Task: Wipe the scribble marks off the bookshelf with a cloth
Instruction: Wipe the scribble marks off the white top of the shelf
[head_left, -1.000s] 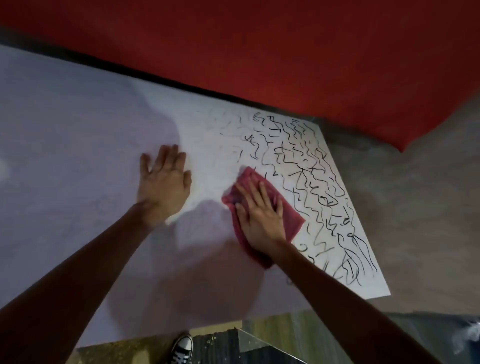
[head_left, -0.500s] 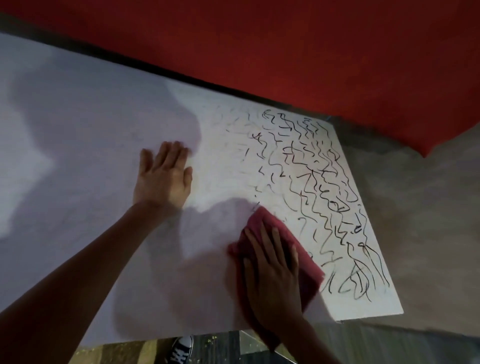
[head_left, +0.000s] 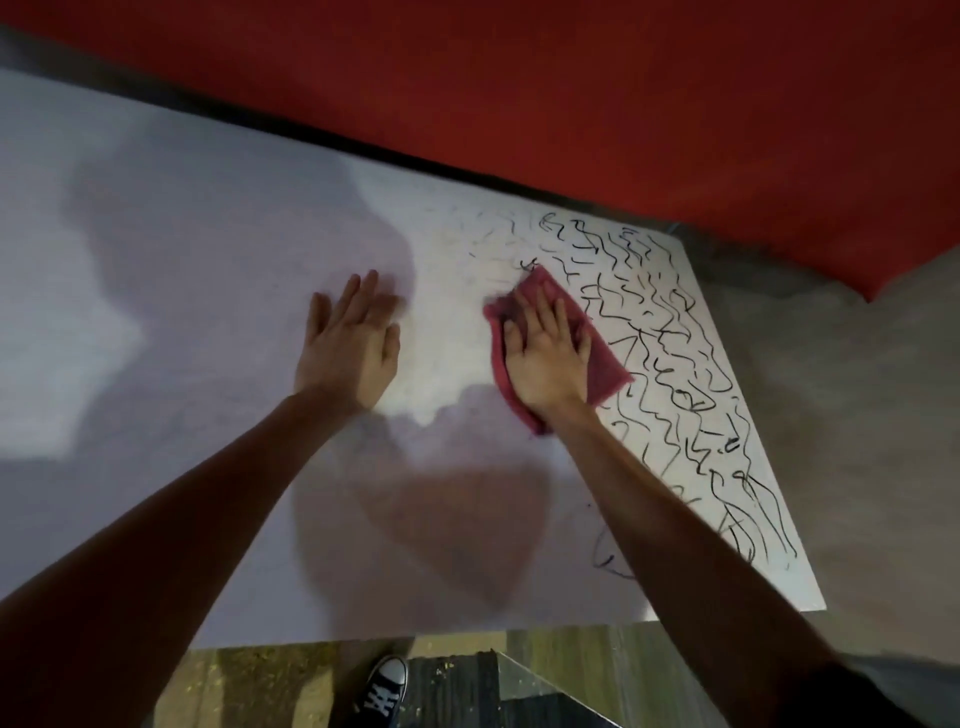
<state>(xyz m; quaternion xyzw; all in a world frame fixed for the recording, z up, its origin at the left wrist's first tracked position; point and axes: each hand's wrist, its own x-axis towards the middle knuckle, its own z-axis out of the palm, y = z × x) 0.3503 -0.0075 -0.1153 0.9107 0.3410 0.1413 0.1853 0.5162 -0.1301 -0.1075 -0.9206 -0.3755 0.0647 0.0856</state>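
Observation:
The white top of the bookshelf (head_left: 208, 291) fills the middle of the head view. Black scribble marks (head_left: 675, 353) cover its right part, from the far edge down to the near right corner. A pink-red cloth (head_left: 605, 374) lies flat at the left border of the marks. My right hand (head_left: 548, 358) presses flat on the cloth, fingers spread and pointing away from me. My left hand (head_left: 350, 348) rests flat on the bare white surface to the left of the cloth, holding nothing. Faint grey smears remain between the two hands.
A red wall (head_left: 519, 78) runs along the far edge of the shelf top. Grey floor (head_left: 857, 415) lies to the right of the shelf's edge. A black sneaker (head_left: 384, 691) stands on the floor below the near edge.
My right hand has slid the cloth from the near edge back up toward the far part of the scribbles. My left hand has stayed flat in about the same place.

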